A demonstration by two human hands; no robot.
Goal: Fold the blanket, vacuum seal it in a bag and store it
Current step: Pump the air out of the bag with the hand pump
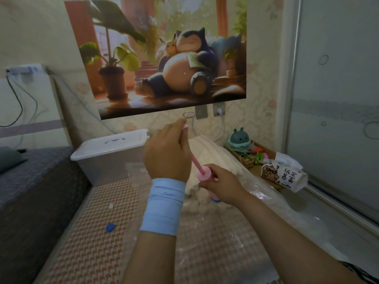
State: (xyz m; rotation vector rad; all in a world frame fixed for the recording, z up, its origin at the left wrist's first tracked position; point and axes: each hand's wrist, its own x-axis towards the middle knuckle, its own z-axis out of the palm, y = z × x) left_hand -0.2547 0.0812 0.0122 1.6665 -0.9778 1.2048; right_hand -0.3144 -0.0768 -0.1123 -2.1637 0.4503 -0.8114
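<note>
**Both hands on the pink hand pump over the bagged blanket**

Nearest the camera, a brown-and-cream patterned mat (98, 232) covers the surface, with a small blue cap (110, 227) lying loose on it and a tiny white piece (111, 206) just beyond. A clear vacuum bag (264, 193) spreads over the mat's right part, and the cream blanket (207, 152) lies folded inside it, in the middle of the view.

The right hand (221, 187) is wrapped round the barrel of a pink hand pump (203, 174), which stands upright on the bag; a blue part shows at the barrel's foot. The left hand (167, 152), with a pale blue wristband (164, 206) below it, is closed round the top of the pump's plunger rod (195, 160), which is drawn out and slants up to the left.

Behind the left hand stands a white lidded storage box (110, 148), touching the mat's far edge. To the right, near a frosted sliding door (338, 99), lies a printed tissue pack (285, 175), with a teal toy figure (239, 139) farther back. On the wall hang wall sockets (219, 109) and a cartoon poster (164, 58).
</note>
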